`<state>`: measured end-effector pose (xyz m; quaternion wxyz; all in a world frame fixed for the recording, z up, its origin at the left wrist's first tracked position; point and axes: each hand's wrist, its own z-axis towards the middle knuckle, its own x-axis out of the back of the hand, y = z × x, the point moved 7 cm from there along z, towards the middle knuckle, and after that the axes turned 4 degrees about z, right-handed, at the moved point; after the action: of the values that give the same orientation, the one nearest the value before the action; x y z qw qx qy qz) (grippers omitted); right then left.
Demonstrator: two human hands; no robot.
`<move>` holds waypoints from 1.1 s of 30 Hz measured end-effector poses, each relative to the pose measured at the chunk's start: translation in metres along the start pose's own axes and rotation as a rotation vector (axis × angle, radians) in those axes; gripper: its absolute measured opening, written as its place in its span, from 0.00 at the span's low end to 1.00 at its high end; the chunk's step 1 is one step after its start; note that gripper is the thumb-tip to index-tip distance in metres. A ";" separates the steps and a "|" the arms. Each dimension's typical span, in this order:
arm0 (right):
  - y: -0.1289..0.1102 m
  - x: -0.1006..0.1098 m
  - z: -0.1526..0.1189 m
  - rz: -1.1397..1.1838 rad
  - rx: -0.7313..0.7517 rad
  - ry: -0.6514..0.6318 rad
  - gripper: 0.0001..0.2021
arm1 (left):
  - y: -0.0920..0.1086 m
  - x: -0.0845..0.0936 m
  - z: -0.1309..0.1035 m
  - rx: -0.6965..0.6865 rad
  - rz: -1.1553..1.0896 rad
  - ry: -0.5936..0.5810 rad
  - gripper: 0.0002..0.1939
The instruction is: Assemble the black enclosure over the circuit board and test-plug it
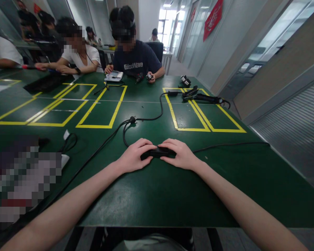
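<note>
On the green table, my left hand grips the left end of a small black adapter-like object. My right hand holds its right end, thumb in front and fingers behind. The two hands are close together but apart. A black cable runs from beside my right hand toward the table's right edge. Behind my left hand, another black cable loops and gathers at a dark knot or tie.
Yellow tape rectangles mark the table. A black folded stand-like item and a black-and-white object lie at the back right. Across the table, a person in a dark shirt handles small items. Blurred-out material lies at the left.
</note>
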<state>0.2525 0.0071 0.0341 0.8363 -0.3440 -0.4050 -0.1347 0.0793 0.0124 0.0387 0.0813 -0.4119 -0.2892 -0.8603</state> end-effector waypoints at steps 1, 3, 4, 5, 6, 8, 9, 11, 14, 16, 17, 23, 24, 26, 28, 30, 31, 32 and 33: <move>-0.002 0.000 0.000 -0.055 0.029 0.001 0.16 | -0.002 -0.002 0.000 0.011 0.024 -0.017 0.19; -0.007 -0.001 0.001 -0.133 0.076 -0.021 0.14 | -0.005 -0.006 0.001 0.033 0.066 -0.048 0.18; -0.009 -0.002 0.002 -0.157 0.090 -0.041 0.14 | -0.006 -0.007 0.001 0.042 0.081 -0.058 0.16; -0.011 -0.004 0.002 -0.175 0.103 -0.061 0.13 | -0.006 -0.007 0.001 0.045 0.094 -0.066 0.14; -0.013 -0.004 0.002 -0.188 0.115 -0.075 0.14 | -0.006 -0.008 0.001 0.042 0.106 -0.073 0.12; -0.017 -0.006 0.002 -0.200 0.144 -0.089 0.16 | -0.003 -0.007 0.002 0.028 0.125 -0.088 0.11; -0.019 -0.006 0.002 -0.199 0.160 -0.091 0.17 | -0.002 -0.006 0.002 0.027 0.134 -0.089 0.11; -0.022 -0.007 0.002 -0.188 0.176 -0.091 0.17 | 0.000 -0.004 0.003 0.029 0.148 -0.077 0.10; -0.023 -0.007 0.002 -0.190 0.157 -0.089 0.14 | 0.004 -0.003 0.003 0.001 0.141 -0.067 0.11; -0.022 -0.007 0.002 -0.193 0.144 -0.085 0.14 | 0.006 -0.004 0.003 -0.036 0.136 -0.063 0.13; -0.022 -0.006 0.002 -0.190 0.142 -0.081 0.15 | 0.007 -0.004 0.003 -0.049 0.142 -0.059 0.14; -0.021 -0.005 0.000 -0.162 0.163 -0.071 0.16 | 0.007 -0.004 0.002 -0.067 0.174 -0.041 0.19; -0.022 -0.004 -0.001 -0.184 0.178 -0.065 0.16 | 0.007 -0.004 0.002 -0.042 0.172 -0.047 0.23; -0.025 0.000 -0.004 -0.251 0.219 -0.030 0.16 | 0.002 -0.003 0.004 0.050 0.164 -0.075 0.29; -0.028 0.003 -0.006 -0.311 0.264 0.015 0.16 | -0.005 -0.003 0.005 0.168 0.122 -0.111 0.27; -0.030 0.004 -0.007 -0.341 0.302 0.037 0.15 | -0.011 -0.006 0.005 0.263 0.016 -0.153 0.22; -0.030 0.003 -0.007 -0.346 0.309 0.028 0.15 | -0.012 -0.008 0.004 0.294 -0.050 -0.169 0.21; -0.029 0.001 -0.006 -0.344 0.306 0.007 0.15 | -0.013 -0.009 0.004 0.313 -0.111 -0.174 0.20; -0.027 -0.001 -0.006 -0.335 0.292 -0.019 0.16 | -0.014 -0.009 0.003 0.322 -0.155 -0.166 0.19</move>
<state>0.2416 -0.0166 0.0439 0.8394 -0.1484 -0.4795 -0.2082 0.0823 0.0247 0.0274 0.0557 -0.4396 -0.4594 -0.7698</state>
